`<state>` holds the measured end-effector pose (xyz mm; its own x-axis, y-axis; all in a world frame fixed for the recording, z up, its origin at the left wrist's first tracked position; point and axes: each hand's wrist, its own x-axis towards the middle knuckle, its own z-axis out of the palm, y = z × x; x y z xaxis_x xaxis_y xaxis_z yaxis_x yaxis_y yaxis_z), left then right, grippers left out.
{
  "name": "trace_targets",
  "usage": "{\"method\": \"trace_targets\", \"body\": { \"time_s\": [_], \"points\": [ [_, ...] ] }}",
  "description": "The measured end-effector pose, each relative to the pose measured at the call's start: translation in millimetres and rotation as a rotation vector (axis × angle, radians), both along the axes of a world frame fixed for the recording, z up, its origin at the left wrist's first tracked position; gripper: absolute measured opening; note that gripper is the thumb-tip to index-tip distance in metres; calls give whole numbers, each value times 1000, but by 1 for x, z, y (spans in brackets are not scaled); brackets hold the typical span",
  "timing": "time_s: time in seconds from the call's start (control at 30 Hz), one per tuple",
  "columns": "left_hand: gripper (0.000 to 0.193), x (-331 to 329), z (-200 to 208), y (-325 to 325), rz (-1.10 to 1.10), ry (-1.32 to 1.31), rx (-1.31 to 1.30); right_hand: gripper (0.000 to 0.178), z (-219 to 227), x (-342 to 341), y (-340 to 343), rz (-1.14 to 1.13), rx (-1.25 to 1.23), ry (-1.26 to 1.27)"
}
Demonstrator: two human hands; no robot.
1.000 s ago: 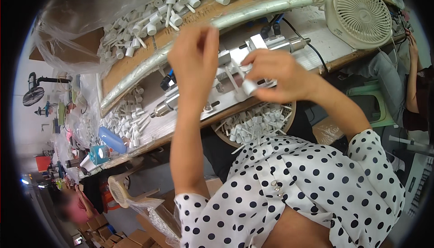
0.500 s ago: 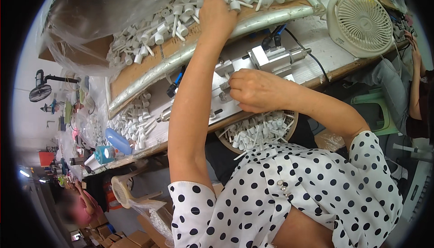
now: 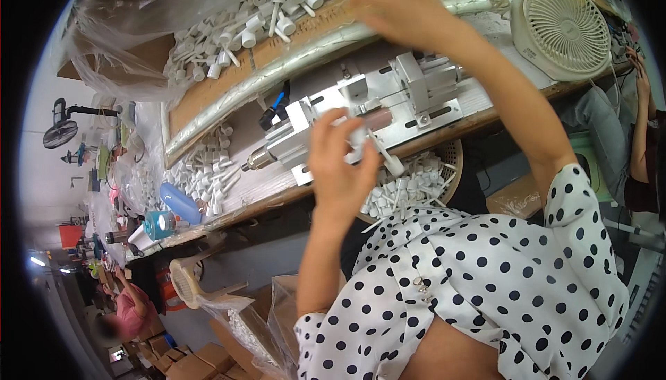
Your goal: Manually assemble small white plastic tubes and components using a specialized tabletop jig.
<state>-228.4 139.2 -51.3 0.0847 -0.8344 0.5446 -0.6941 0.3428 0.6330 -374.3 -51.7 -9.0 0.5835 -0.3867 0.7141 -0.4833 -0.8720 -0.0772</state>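
White plastic marks this bench: the left hand is raised in front of the metal jig, forearm rising steeply from the lower edge, fingers curled and pinched around a small white tubed part held just before the jig's front edge. Stretched far forward and up, the right hand rests palm-down on the heap of white nozzle parts at the back of the bench, fingers bent into the pile, though whether they have closed on a piece cannot be told.
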Motion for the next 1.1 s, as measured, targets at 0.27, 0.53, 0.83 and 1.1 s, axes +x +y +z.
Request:
{"method": "trace_targets", "body": {
  "time_s": [0.27,0.53,0.83,1.1],
  "points": [
    [29,-22,-33,-5,-5,-176,25,16,-3,13,-46,-152,158,233],
    [29,-21,-24,-6,-33,-356,84,22,8,-29,-9,90,219,3],
    [15,20,43,-119,-117,-437,-336,24,-42,-23,96,480,204,-73],
    [25,17,51,-201,-194,-656,52,24,-53,0,96,452,136,151]
  ]
}}
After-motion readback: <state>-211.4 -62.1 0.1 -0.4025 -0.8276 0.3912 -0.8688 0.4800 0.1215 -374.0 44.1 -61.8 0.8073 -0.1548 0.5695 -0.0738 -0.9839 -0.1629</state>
